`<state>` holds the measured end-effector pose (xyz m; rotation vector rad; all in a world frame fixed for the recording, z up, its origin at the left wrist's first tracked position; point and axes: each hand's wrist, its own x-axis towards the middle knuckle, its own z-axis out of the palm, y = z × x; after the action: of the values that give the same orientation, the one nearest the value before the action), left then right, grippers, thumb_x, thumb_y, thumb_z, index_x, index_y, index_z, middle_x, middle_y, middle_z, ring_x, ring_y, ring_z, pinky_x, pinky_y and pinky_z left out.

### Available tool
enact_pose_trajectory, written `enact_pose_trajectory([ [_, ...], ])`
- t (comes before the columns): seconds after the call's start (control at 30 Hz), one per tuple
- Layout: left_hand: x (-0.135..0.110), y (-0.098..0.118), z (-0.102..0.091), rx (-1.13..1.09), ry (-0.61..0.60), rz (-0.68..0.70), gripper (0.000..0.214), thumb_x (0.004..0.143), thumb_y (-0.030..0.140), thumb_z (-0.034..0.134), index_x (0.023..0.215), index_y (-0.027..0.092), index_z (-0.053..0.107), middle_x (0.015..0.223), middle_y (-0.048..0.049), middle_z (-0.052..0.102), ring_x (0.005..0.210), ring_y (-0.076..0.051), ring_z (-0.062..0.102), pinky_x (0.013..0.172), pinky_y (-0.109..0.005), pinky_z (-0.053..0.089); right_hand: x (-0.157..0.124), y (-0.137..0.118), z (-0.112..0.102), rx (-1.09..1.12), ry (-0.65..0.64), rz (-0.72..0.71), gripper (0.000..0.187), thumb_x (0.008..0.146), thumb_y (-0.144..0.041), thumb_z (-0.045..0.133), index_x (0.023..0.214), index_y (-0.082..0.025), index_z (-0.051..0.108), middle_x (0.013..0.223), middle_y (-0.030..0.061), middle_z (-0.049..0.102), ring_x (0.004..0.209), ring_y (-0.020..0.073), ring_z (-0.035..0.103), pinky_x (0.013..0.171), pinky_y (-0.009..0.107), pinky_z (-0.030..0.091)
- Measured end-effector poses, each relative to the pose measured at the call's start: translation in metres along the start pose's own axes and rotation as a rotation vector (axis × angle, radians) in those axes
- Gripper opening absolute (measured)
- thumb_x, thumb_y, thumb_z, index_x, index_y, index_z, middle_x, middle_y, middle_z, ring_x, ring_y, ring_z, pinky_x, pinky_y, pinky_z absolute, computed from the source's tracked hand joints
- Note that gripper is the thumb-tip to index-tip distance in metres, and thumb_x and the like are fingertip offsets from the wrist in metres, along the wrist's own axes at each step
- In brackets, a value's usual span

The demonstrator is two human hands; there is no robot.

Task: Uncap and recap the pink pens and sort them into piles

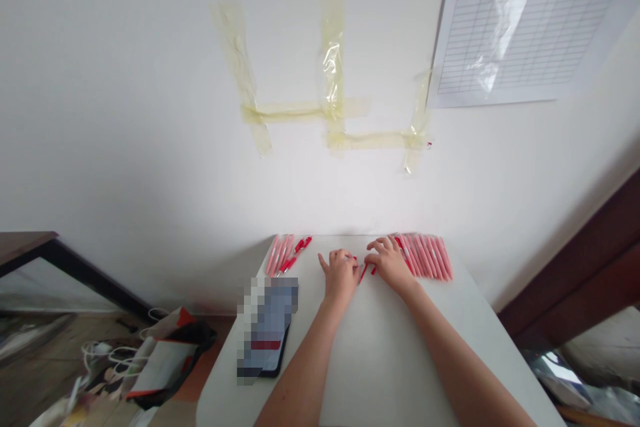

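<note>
Near the back of the white table [370, 347], my left hand [341, 277] has its fingers pinched on a slim red pen part [363, 273], with its thumb sticking out to the left. Facing it, my right hand [393, 265] is curled palm down, its fingertips closed at another small red pen part [373, 270]. The grip there is partly hidden by the fingers. Just right of that hand lies a tight row of pink pens [427, 257]. Several more pink pens [280, 255] lie at the back left, with loose red pen pieces [295, 257] beside them.
A phone [273, 327], blurred out, lies on the table's left side. The white wall [150, 113] with yellowed tape [333, 60] and a printed sheet [525, 33] rises behind. Bags and cables [160, 353] lie on the floor at left; dark wood [575, 267] stands at right.
</note>
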<state>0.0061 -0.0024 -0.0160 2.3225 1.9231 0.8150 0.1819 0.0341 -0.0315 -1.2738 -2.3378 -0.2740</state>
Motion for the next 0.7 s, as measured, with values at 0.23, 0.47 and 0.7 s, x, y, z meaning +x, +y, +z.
enact_pose_trajectory([
  [0.23, 0.001, 0.0, -0.007, -0.031, 0.051, -0.077, 0.011, 0.086, 0.029, 0.063, 0.087, 0.027, 0.074, 0.11, -0.0047, 0.064, 0.113, -0.024, 0.052, 0.115, -0.069, 0.016, 0.001, -0.001, 0.001, -0.017, -0.003, 0.004, 0.022, 0.09, -0.017, 0.056, 0.088, -0.031, 0.073, 0.12, 0.0015, 0.064, 0.118, 0.0252, 0.044, 0.113, 0.053, 0.021],
  [0.47, 0.004, -0.005, -0.011, -0.094, 0.076, -0.158, 0.01, 0.086, 0.029, 0.064, 0.088, 0.027, 0.073, 0.113, -0.0049, 0.062, 0.113, -0.024, 0.053, 0.113, -0.066, 0.023, -0.005, 0.0, -0.02, -0.047, 0.097, 0.092, 0.023, 0.092, -0.015, 0.05, 0.098, -0.028, 0.068, 0.122, 0.0034, 0.063, 0.12, 0.0241, 0.045, 0.115, 0.056, 0.016],
  [0.7, 0.005, -0.004, -0.01, -0.158, 0.065, -0.177, 0.009, 0.086, 0.026, 0.063, 0.088, 0.026, 0.072, 0.113, -0.0038, 0.062, 0.112, -0.023, 0.053, 0.113, -0.063, 0.022, -0.015, 0.011, -0.033, -0.065, 0.173, 0.208, 0.025, 0.092, -0.014, 0.046, 0.101, -0.027, 0.065, 0.1, 0.0037, 0.067, 0.109, 0.0236, 0.049, 0.115, 0.059, 0.011],
])
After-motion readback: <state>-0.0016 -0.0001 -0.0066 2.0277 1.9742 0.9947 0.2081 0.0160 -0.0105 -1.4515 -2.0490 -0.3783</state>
